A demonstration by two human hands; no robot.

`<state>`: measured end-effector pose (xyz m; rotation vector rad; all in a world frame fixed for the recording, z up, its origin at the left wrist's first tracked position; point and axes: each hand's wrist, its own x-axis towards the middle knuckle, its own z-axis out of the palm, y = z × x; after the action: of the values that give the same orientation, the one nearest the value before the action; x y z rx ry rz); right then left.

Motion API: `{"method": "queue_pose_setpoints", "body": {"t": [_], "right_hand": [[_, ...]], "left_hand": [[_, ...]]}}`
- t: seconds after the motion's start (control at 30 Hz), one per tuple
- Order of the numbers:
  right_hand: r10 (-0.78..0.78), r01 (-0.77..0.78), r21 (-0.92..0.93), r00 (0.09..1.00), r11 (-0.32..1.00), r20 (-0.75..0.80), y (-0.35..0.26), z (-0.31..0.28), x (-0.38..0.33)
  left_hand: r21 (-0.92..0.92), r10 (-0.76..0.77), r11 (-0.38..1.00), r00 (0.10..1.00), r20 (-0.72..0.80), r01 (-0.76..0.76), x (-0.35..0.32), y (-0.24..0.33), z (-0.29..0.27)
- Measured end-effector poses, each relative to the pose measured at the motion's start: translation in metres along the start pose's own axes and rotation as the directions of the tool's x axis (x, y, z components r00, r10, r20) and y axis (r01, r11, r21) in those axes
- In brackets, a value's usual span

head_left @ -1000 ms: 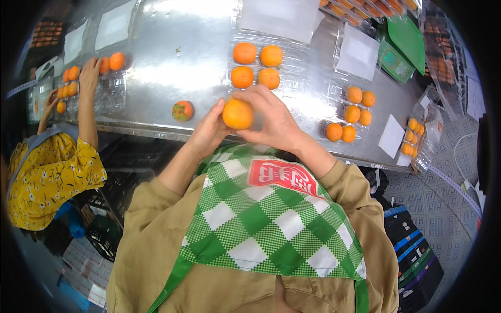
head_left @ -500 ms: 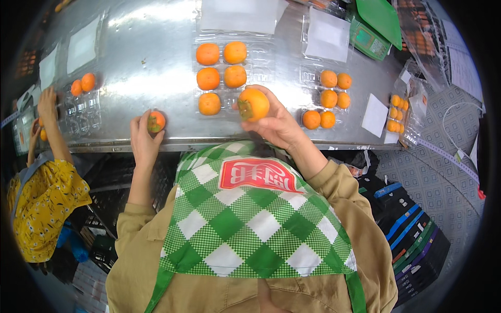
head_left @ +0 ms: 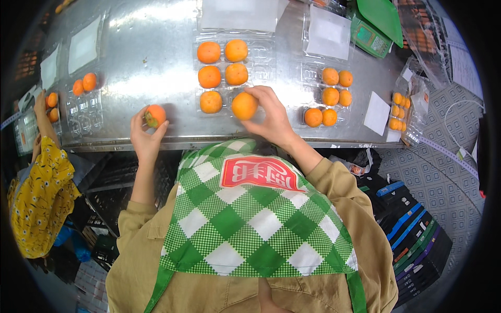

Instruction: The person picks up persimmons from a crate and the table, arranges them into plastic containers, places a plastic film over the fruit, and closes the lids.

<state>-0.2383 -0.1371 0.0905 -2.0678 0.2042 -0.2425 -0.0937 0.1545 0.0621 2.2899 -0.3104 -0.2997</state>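
"Left?"
"My bare left hand (head_left: 147,134) is grasping a round, red-orange persimmon (head_left: 156,114) over the metal counter (head_left: 151,78)."
"Right?"
"I am holding a round, yellow-orange persimmon (head_left: 244,106) right-handed at a clear plastic tray (head_left: 260,63)."

a green-and-white checked apron (head_left: 262,225) overlaps a tan top (head_left: 141,263).

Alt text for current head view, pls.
A person's right hand holds a persimmon at the near right corner of a clear plastic tray bearing five others; the left hand grips a redder persimmon further left. Beneath is a metal table, with a co-worker in yellow at far left and a green scale at upper right.
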Motion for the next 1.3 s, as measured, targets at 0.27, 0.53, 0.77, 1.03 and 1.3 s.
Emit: {"method": "queue_pose_setpoints", "body": {"t": [0.27, 0.53, 0.77, 1.03, 1.3], "right_hand": [[-0.045, 0.024, -0.490, 0.999, 0.871, -0.030, 0.011, 0.010, 0.011], [-0.065, 0.061, -0.628, 0.998, 0.776, 0.017, 0.019, 0.023, 0.016], [-0.057, 0.040, -0.609, 0.998, 0.792, -0.008, 0.011, 0.017, 0.019], [0.058, -0.128, 0.369, 0.979, 0.921, 0.195, -0.031, -0.009, 0.027], [0.148, -0.364, 0.666, 0.921, 0.651, 0.360, -0.021, -0.015, 0.020]], "left_hand": [[-0.577, -0.057, 0.784, 0.953, 0.297, 0.227, -0.003, 0.042, 0.009], [-0.792, 0.083, 0.282, 0.809, 0.582, 0.541, -0.004, 0.075, 0.019], [-0.627, 0.313, -0.125, 0.631, 0.710, 0.769, 0.000, 0.080, 0.037], [-0.380, 0.261, -0.020, 0.372, 0.891, 0.925, 0.007, 0.091, 0.051], [-0.308, 0.055, 0.397, 0.313, 0.948, 0.865, 0.008, 0.121, 0.053]]}}
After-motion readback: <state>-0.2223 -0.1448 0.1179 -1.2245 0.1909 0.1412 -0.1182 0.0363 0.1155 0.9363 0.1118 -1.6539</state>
